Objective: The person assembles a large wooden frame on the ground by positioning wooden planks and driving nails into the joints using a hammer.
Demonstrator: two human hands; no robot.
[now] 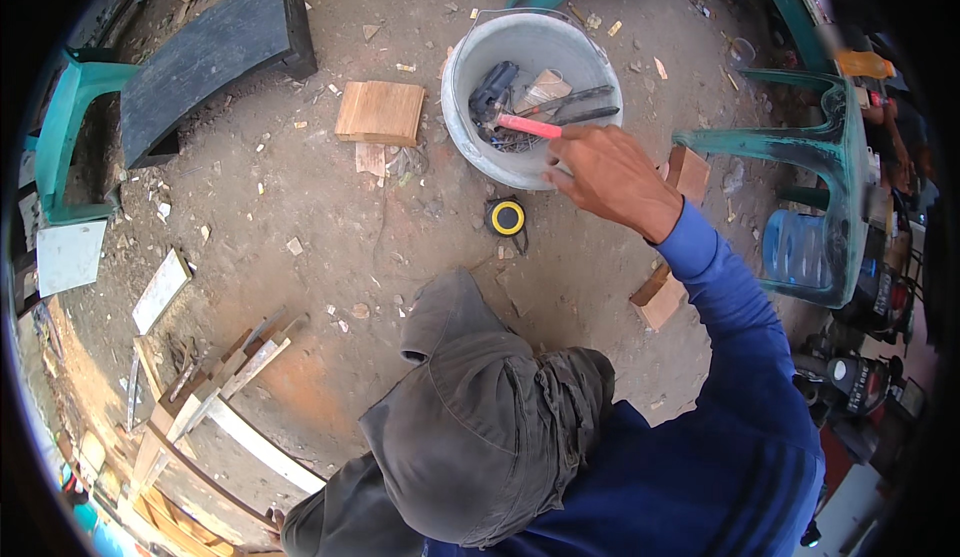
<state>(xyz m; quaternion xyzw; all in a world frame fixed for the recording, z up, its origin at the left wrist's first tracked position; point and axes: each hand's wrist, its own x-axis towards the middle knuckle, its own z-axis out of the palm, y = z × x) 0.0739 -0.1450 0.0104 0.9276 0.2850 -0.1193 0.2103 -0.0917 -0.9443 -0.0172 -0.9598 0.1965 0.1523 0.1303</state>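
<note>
My right hand point(612, 179) is closed around the red handle of a tool point(530, 125) over the near right rim of a grey bucket point(465, 147). The tool slants down into the bucket; its far end lies among other things, so its kind is hard to make out. Inside are a dark power-tool-like object point(495, 87), two dark long-handled tools point(585, 107), a pale wood piece point(546, 87) and small metal bits. A yellow-and-black tape measure point(507, 218) lies on the ground just below the bucket. My left hand does not show.
A wooden block point(380, 112) lies left of the bucket, with a dark curved bench point(215, 62) beyond. Green plastic chairs point(840, 157) stand right, near a blue water jug point(795, 247). Wood blocks point(660, 297) lie beside my right arm; wood strips point(215, 387) are piled lower left.
</note>
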